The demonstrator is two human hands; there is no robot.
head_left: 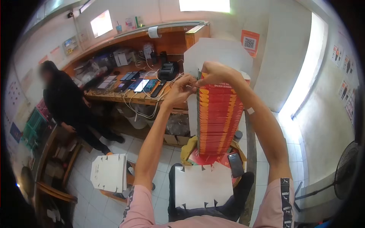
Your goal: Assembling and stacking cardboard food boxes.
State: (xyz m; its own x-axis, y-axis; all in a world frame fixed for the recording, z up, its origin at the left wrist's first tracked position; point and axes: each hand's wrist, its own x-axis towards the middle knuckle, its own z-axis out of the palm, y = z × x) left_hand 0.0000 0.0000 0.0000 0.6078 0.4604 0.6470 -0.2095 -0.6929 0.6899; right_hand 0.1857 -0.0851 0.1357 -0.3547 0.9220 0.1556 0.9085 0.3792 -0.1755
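A tall stack of red cartons with yellow patterning (218, 121) stands in front of me. My right hand (218, 74) bends over its top, fingers closed on the upper left corner of the top carton. Beside that corner my left hand (183, 89) is curled, thumb and fingers pressed together. What lies between those fingertips is too small to make out. Across my lap lies a flat white cardboard blank (203, 186) with notched edges. To the left, a pile of similar white blanks (108, 171) rests on a stool.
A phone (235, 165) lies right of the lap blank. On the wooden counter (110, 93) are several phones, cables and a black device (168, 70). A large pale board (216, 49) stands behind the stack. A person in dark clothes (66, 95) stands left; a fan (346, 167) is at right.
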